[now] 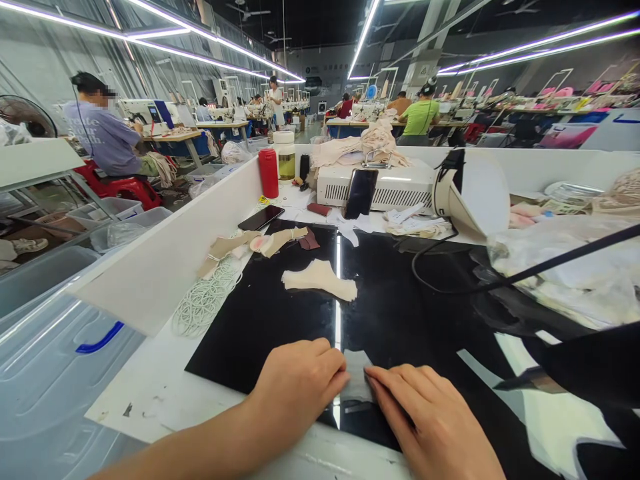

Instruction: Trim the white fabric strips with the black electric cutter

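A small pale grey piece of fabric [357, 379] lies on the glossy black board [410, 320] between my hands. At its left edge, my left hand [303, 380] is closed, with thumb and forefinger pinched together. My right hand [430, 413] pinches the opposite edge between thumb and fingertips. The parts of the fabric under my fingers are hidden. Beyond them, a cream stack of cut fabric pieces [320, 279] rests on the board. To the right lie pale cut pieces with curved edges [555, 420].
A tangle of thin white cord [210, 297] and beige scraps [235, 245] lie left. Behind are a phone [261, 217], a red container [269, 173] and a white vented machine [395, 187]. A lamp [473, 193], its cable and a dark pointed object [590, 367] stand right.
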The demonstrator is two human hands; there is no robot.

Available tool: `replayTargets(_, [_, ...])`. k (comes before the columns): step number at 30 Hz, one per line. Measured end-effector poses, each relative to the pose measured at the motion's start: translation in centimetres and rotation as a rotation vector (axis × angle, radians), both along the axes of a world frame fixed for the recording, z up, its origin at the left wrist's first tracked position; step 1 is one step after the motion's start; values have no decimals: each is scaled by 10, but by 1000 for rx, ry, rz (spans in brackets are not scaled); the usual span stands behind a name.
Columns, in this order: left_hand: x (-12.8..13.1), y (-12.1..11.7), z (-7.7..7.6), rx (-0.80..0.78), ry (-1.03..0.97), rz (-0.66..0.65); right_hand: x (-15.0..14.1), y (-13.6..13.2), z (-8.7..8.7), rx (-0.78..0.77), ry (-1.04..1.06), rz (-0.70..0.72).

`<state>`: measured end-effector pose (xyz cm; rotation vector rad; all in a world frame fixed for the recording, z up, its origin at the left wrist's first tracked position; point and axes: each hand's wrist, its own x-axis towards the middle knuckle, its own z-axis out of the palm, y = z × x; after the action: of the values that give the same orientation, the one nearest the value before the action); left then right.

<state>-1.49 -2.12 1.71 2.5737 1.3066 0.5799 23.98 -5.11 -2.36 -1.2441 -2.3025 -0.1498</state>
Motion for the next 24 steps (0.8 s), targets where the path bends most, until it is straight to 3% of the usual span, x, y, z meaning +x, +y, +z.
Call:
replayTargets(8, [0,-2,2,4,22,5,-2,0,1,8,14,16])
replayTargets(12, [-1,-2,0,95,44,-15,-3,0,1,-1,20,12])
replayTargets(16, [2,-4,-1,232,28,-125,-6,-2,1,1,36,6])
replayTargets(20, [8,-7,-2,236,-47,-256,-15,-5,0,18,80,-62])
replayTargets(24, [14,-7,-10,402,-81,-276,-21,-3,5,89,120,-57])
